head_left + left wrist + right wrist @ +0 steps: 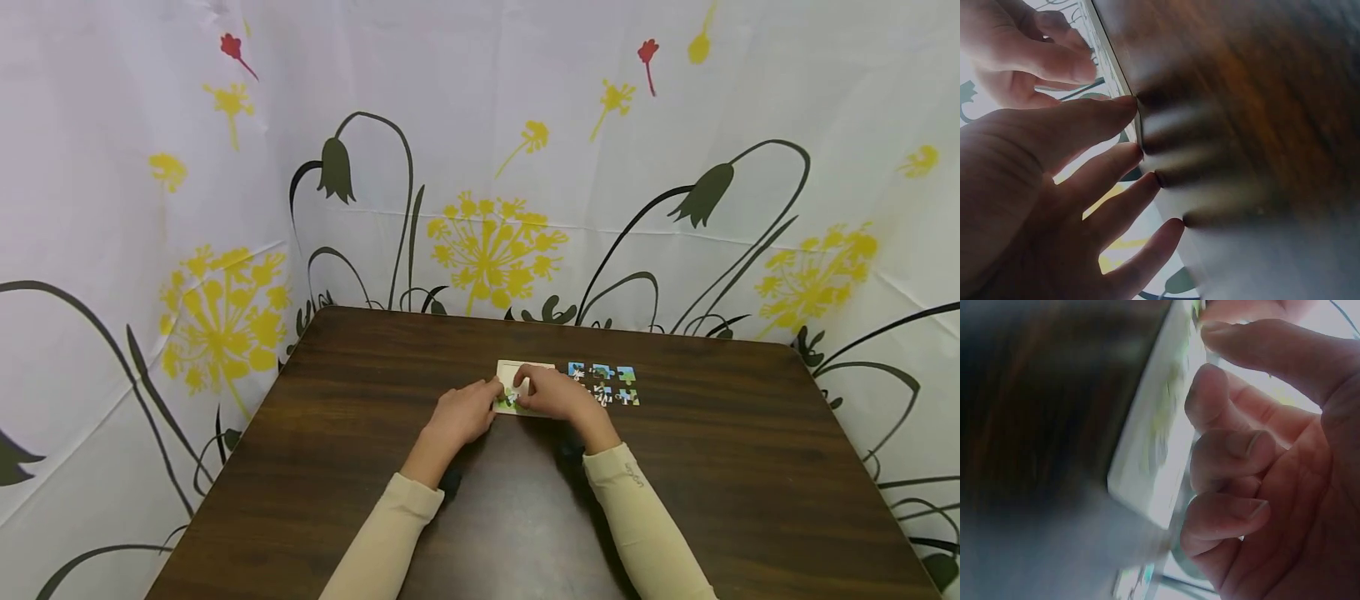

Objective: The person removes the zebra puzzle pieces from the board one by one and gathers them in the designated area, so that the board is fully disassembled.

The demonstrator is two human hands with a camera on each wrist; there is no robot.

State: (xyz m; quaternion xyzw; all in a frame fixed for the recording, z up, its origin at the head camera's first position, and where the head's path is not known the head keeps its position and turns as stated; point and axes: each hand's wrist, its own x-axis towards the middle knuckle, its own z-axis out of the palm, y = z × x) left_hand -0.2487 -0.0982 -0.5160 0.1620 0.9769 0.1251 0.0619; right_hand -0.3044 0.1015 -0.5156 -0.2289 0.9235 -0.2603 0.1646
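Observation:
A small pale puzzle board (506, 369) lies on the table, with a green and black printed patch (511, 398) near its left side. My left hand (467, 410) is at the board's left edge. In the left wrist view, the thumb (1094, 119) reaches the edge of the board, and the spread fingers (1124, 209) run down to the tabletop. Over the board is my right hand (553, 393), its thumb and index finger parted. Its other fingers (1225, 456) bend loosely beside the board in the right wrist view, and nothing shows between thumb and index finger.
Several loose jigsaw pieces (603, 372) lie in rows to the right of the board, partly behind my right hand. The dark wooden table (675, 483) ends at the back against a white flower-print curtain (465, 108).

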